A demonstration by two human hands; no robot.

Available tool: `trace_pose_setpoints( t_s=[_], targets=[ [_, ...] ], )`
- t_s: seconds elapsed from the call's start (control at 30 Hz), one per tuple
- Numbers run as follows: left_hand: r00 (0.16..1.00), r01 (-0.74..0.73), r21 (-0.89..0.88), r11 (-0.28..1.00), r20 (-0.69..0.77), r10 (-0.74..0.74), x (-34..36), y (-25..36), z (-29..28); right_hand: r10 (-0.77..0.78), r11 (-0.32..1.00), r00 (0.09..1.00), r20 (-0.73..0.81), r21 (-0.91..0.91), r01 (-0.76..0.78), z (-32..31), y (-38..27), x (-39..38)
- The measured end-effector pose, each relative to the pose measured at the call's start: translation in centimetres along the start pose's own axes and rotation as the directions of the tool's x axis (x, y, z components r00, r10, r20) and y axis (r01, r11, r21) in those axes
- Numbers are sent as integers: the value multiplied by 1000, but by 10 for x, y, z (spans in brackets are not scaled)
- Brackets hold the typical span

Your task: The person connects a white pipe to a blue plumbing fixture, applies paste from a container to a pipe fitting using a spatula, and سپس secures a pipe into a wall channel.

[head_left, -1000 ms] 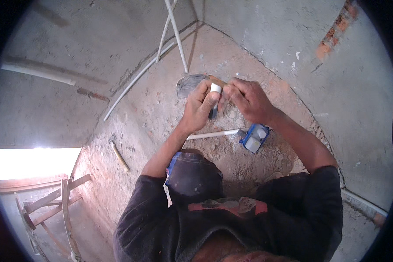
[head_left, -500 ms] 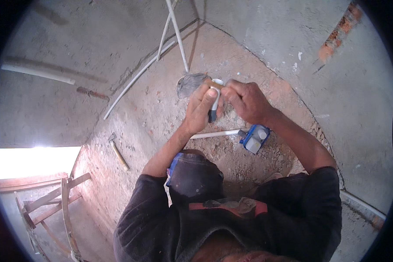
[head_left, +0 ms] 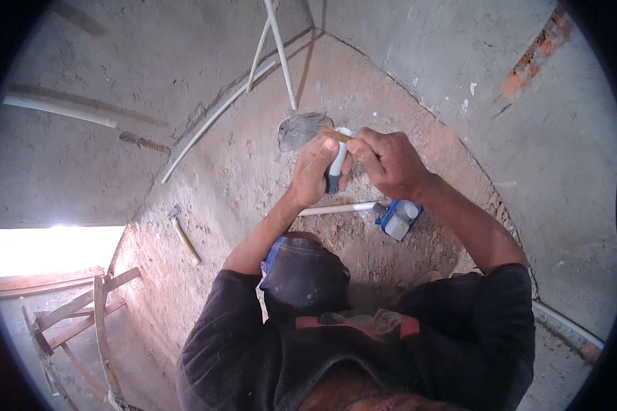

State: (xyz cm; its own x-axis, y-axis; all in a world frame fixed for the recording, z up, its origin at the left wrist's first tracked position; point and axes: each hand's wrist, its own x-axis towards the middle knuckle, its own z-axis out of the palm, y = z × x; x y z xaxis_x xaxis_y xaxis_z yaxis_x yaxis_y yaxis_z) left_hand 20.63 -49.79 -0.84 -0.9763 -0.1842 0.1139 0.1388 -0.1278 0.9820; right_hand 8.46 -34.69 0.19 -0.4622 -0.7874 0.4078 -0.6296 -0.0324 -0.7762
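A short white plastic pipe (head_left: 336, 162) with a dark grey lower end is held in front of me. My left hand (head_left: 310, 175) is closed around it, thumb near its upper end. Across that upper end lies a brown strip (head_left: 336, 135) that looks like sandpaper. My right hand (head_left: 396, 163) pinches the strip's right end. The strip's other end passes by my left thumb. Fingers partly hide the pipe's far side.
Below my hands lie a white pipe (head_left: 343, 208) and a blue pack with pale containers (head_left: 399, 220). A hammer (head_left: 186, 237) rests on the rubbly floor at left. Beyond are grey cloth (head_left: 298, 131) and leaning white pipes (head_left: 282, 58). A wooden trestle (head_left: 101, 318) stands lower left.
The brown strip has shifted and now tilts down toward the right across the pipe's end. My right hand has moved slightly; my left still grips the pipe.
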Motion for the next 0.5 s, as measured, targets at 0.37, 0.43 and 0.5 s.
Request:
trace_pose_setpoints(
  t_s=[0.37, 0.43, 0.5],
  targets=[
    [994, 66, 44, 997, 82, -70, -4, -3, -11, 27, 988, 997, 67, -152, -16, -14, 14, 7],
    [992, 67, -21, 998, 111, -64, -4, -4, -13, 122, 989, 987, 105, -96, -112, -29, 11, 5],
    [986, 77, -46, 996, 154, -69, -8, -4, -14, 161, 987, 976, 147, -46, -156, -33, 2, 1]
  ],
)
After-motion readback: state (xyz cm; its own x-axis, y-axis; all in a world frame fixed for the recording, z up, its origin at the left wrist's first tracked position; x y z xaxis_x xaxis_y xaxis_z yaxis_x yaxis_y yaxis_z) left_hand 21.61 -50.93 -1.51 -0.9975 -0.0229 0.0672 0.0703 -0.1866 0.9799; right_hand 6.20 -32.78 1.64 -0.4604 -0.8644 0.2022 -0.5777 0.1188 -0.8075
